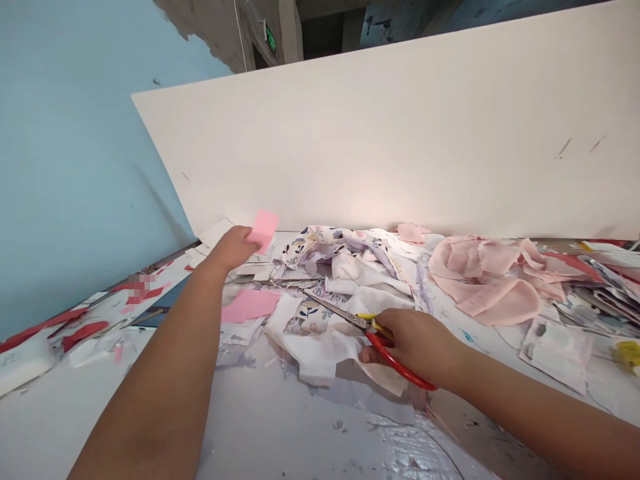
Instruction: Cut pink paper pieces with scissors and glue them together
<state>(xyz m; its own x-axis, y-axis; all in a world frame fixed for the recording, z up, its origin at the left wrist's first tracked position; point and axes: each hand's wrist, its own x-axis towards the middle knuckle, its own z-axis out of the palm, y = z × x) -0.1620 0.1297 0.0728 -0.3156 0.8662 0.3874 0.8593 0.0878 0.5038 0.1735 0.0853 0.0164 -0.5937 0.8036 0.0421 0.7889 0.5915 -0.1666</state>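
My left hand pinches a small pink rectangular piece of paper or fabric, raised near the foot of the white panel. In my right hand is a pair of scissors with red and yellow handles, its blades pointing to the upper left. Beneath the blades lie white cloth scraps. Behind them is a heap of floral cloth with lavender frayed edges. Another pink piece lies flat on the table, below and right of my left hand.
A tall white panel stands along the table's back, beside a blue wall. Crumpled light-pink cloth lies at the right, near a clear packet and a yellow item. Red scraps lie at the left.
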